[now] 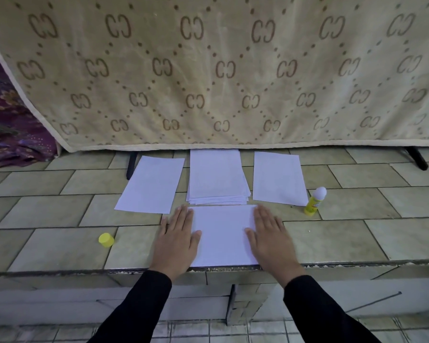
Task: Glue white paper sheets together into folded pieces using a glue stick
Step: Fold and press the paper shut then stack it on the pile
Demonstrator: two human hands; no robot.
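Both hands, left and right, lie flat, apart, pressing the sheet; seemingly smoothing a glued fold. Next likely needs the stack and uncapped glue.

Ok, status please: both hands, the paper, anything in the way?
Left hand and right hand open, flat on side edges of white sheet, near counter edge. Glue stick uncapped, upright at right; cap at left. Nothing in the way.
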